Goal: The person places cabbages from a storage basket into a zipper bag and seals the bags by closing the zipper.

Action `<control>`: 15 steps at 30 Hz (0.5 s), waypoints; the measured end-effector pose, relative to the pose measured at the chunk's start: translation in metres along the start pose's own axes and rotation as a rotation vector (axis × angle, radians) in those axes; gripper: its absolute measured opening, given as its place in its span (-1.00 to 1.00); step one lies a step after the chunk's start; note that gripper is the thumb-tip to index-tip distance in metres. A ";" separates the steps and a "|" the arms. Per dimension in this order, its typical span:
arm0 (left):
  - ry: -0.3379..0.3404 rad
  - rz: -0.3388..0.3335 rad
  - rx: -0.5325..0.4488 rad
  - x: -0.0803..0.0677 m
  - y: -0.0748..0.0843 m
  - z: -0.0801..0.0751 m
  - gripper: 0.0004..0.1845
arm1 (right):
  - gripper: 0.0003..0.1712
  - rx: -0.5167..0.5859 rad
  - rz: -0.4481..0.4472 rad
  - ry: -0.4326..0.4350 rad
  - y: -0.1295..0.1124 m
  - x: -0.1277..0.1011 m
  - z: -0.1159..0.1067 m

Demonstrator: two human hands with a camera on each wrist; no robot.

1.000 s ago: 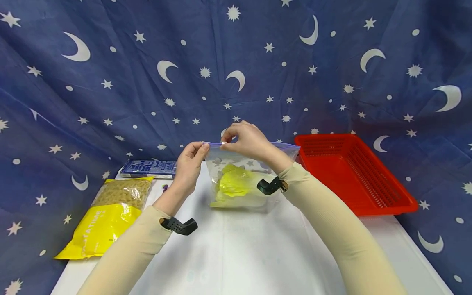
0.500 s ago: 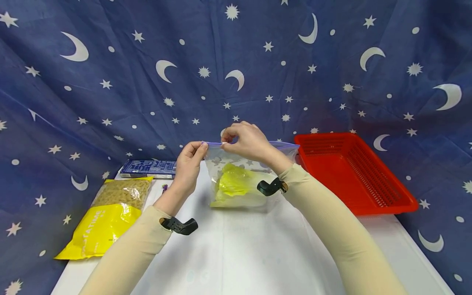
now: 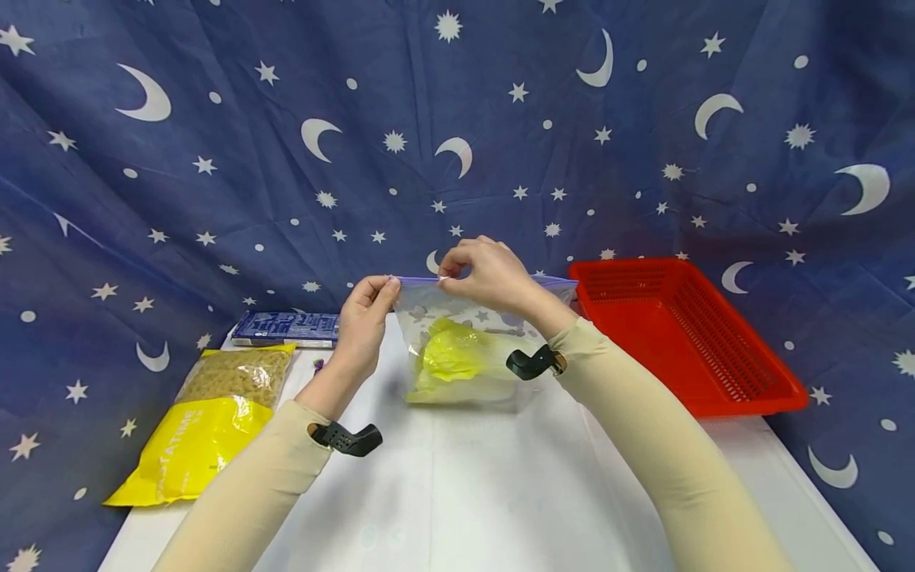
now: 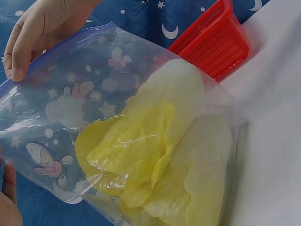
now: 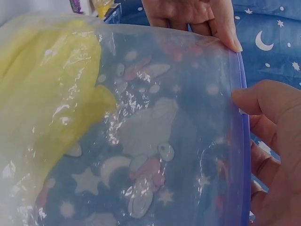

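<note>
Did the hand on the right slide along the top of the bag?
Yes. The right hand slid a little along the clear plastic zip bag toward the red plastic basket.

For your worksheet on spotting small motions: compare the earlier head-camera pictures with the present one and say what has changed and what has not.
The right hand, pinching the zip-lock bag at its top seal, has slid slightly rightward along it. The left hand still pinches the left corner. The bag with its yellow leaves, the red basket and the yellow packet stayed put.
</note>
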State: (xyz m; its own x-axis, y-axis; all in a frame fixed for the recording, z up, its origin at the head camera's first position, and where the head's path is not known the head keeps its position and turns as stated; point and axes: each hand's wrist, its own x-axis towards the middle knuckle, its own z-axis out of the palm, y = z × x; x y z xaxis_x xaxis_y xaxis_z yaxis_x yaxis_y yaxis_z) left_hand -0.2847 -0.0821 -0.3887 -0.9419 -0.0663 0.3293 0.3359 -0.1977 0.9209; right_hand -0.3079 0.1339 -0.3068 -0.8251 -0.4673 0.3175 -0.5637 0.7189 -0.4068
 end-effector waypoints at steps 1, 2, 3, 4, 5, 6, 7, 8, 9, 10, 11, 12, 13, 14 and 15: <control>0.002 0.000 0.002 0.000 0.000 0.000 -0.91 | -0.92 -0.001 0.003 -0.002 0.001 -0.001 -0.001; 0.003 -0.001 0.002 0.000 -0.001 -0.001 -0.91 | -0.92 -0.003 0.007 -0.005 0.001 -0.001 -0.001; 0.006 -0.002 0.002 0.000 -0.001 -0.001 -0.92 | -0.92 -0.005 0.011 -0.007 0.001 -0.002 -0.002; 0.007 -0.006 0.003 0.000 -0.001 -0.002 -0.92 | -0.92 -0.006 0.015 -0.009 0.002 -0.003 -0.002; 0.009 -0.009 0.002 0.000 0.000 -0.002 -0.92 | -0.91 -0.008 0.019 -0.009 0.002 -0.003 -0.003; 0.011 -0.011 0.002 0.000 -0.001 -0.003 -0.93 | -0.91 -0.008 0.022 -0.010 0.003 -0.004 -0.003; 0.011 -0.014 0.001 0.000 0.000 -0.003 -0.93 | -0.91 -0.009 0.025 -0.012 0.004 -0.005 -0.004; 0.012 -0.016 -0.003 0.000 0.000 -0.004 -0.93 | -0.91 -0.008 0.026 -0.013 0.004 -0.006 -0.005; 0.013 -0.018 -0.006 0.000 0.000 -0.004 -0.93 | -0.91 -0.009 0.028 -0.014 0.005 -0.006 -0.005; 0.014 -0.020 -0.007 0.000 0.000 -0.004 -0.93 | -0.92 -0.008 0.029 -0.014 0.007 -0.007 -0.006; 0.015 -0.020 -0.011 0.000 0.000 -0.005 -0.92 | -0.92 -0.009 0.028 -0.014 0.008 -0.008 -0.007; 0.017 -0.021 -0.013 0.000 0.000 -0.005 -0.91 | -0.92 -0.009 0.028 -0.014 0.009 -0.008 -0.007; 0.018 -0.020 -0.017 0.000 -0.001 -0.005 -0.91 | -0.92 -0.009 0.028 -0.015 0.010 -0.009 -0.008; 0.018 -0.021 -0.022 0.001 -0.001 -0.006 -0.91 | -0.92 -0.012 0.027 -0.014 0.011 -0.009 -0.009; 0.018 -0.022 -0.025 0.001 -0.001 -0.006 -0.91 | -0.92 -0.014 0.027 -0.014 0.013 -0.010 -0.009</control>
State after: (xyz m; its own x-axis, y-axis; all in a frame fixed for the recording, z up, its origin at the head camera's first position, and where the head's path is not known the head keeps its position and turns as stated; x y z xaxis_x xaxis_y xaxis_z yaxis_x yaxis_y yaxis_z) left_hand -0.2856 -0.0879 -0.3904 -0.9489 -0.0796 0.3053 0.3155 -0.2234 0.9223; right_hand -0.3066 0.1523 -0.3071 -0.8407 -0.4543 0.2947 -0.5404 0.7384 -0.4034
